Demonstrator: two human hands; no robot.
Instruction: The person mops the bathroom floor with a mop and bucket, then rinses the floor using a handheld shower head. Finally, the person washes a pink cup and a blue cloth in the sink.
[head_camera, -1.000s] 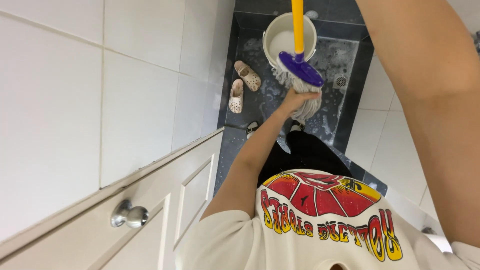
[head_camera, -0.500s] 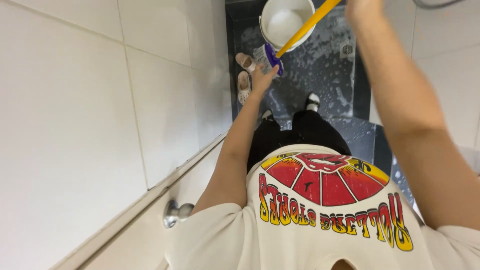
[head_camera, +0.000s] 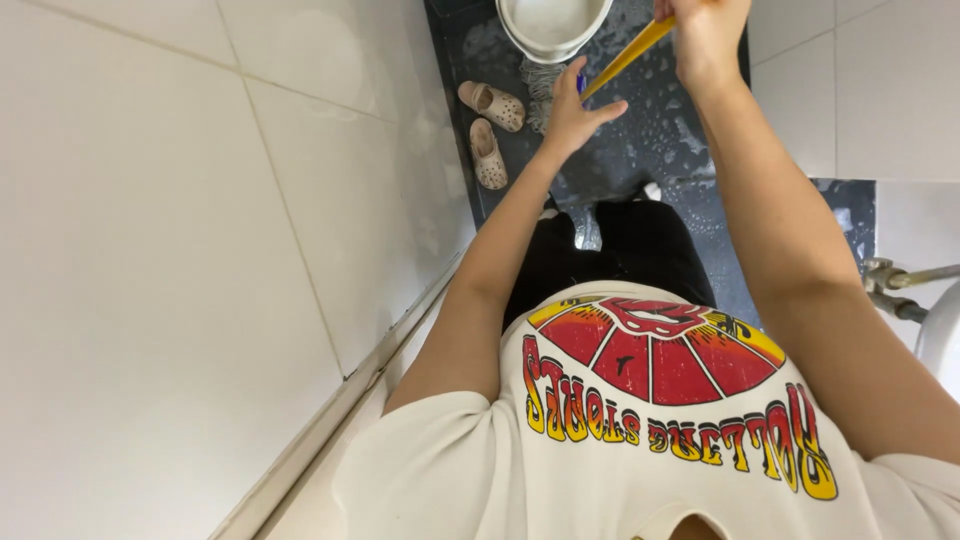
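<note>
Right hand (head_camera: 708, 38) closed round the yellow mop handle (head_camera: 628, 57); left hand (head_camera: 578, 112) lower on it, fingers (head_camera: 575, 78) loosely curled, beside the white round bucket (head_camera: 553, 25) at the far edge of the wet dark floor (head_camera: 660, 150).

Risk: slipping on suds; loose lower grip lets the handle swing.

Versus half a second ago: handle lower, purple mop collar nearly hidden.

open wet floor (head_camera: 690, 160) between bucket (head_camera: 550, 25) and sandals (head_camera: 490, 125)
</note>
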